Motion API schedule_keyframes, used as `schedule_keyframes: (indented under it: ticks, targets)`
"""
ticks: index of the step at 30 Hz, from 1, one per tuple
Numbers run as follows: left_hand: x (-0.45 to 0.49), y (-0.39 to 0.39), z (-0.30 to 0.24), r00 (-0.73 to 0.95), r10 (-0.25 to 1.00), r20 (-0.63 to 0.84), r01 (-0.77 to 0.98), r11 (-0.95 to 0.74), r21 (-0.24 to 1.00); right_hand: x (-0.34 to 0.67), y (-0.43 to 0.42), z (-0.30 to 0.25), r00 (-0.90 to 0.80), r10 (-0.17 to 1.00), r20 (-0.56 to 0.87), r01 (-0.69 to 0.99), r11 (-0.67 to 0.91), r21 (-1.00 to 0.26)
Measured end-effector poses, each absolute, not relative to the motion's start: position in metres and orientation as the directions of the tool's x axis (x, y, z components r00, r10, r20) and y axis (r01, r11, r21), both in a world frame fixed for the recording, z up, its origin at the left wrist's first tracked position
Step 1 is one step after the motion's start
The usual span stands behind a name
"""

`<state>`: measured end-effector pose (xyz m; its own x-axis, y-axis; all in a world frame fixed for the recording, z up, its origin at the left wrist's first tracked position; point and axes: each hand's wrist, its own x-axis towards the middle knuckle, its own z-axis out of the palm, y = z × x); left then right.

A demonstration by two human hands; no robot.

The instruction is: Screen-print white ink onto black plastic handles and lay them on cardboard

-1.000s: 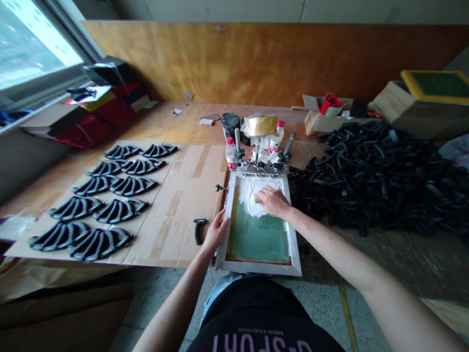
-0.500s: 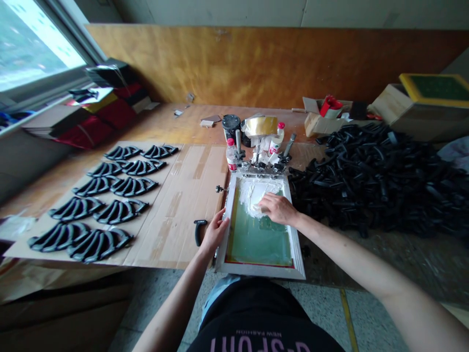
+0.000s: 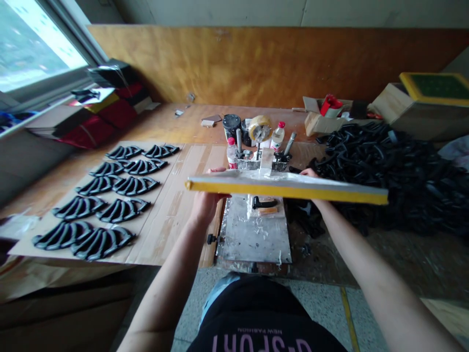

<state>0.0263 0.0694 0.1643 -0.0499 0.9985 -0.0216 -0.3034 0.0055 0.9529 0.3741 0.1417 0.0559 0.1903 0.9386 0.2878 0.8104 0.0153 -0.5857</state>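
Observation:
The silk-screen frame [image 3: 293, 188] is raised and tilted, its near edge toward me showing silver and yellow. My left hand [image 3: 210, 195] grips its left side, fingers above and thumb below. My right hand [image 3: 310, 174] is at its right side, partly hidden behind the near edge, fingers showing over the top. A pale flat squeegee [image 3: 266, 160] stands up behind the frame's edge. Below, a black curved handle [image 3: 264, 203] lies in a holder on the metal base plate [image 3: 252, 239], which is spotted with white residue. An orange-tan strip [image 3: 267, 211] lies just in front of the handle.
Black handles [image 3: 104, 239] fan out in rows on cardboard [image 3: 164, 220] at left. A large heap of black handles [image 3: 370, 181] covers the right side. Red-capped bottles [image 3: 278, 137], a black tub [image 3: 232, 126] and a tape roll [image 3: 260, 128] stand behind the clamps.
The frame has swung up from lying flat, uncovering the base plate and the handle on it. My right hand has left the white paste and moved to the frame's right side.

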Motion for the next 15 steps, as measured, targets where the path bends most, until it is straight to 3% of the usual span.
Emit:
schedule_keyframes:
  ticks: [2, 5, 9, 11, 13, 15]
  targets:
    - [0.035, 0.079, 0.165, -0.09, 0.995, -0.039, -0.342, 0.006, 0.94, 0.358, 0.12, 0.033, -0.02, 0.968, 0.252, 0.808, 0.164, -0.566]
    - [0.049, 0.067, 0.142, -0.177, 0.977, -0.121, -0.397, 0.041, 0.917, 0.318, 0.091, 0.016, -0.302, 0.922, 0.243, 0.81, 0.382, -0.444]
    - [0.075, 0.016, 0.086, 0.126, 0.864, -0.488, -0.327, 0.5, 0.802, 0.266, 0.05, 0.028, -0.273, 0.917, 0.29, 0.858, 0.368, -0.358]
    - [0.081, -0.007, 0.063, 0.211, 0.775, -0.595, -0.312, 0.63, 0.711, 0.245, 0.028, 0.038, -0.365, 0.875, 0.318, 0.815, 0.465, -0.346]
    - [0.073, -0.019, 0.046, 0.183, 0.75, -0.635, -0.311, 0.657, 0.687, 0.237, 0.013, 0.043, -0.55, 0.776, 0.308, 0.697, 0.63, -0.343]
    - [0.043, -0.021, 0.031, 0.067, 0.757, -0.65, -0.231, 0.645, 0.728, 0.25, 0.011, 0.043, -0.622, 0.734, 0.272, 0.642, 0.677, -0.36]
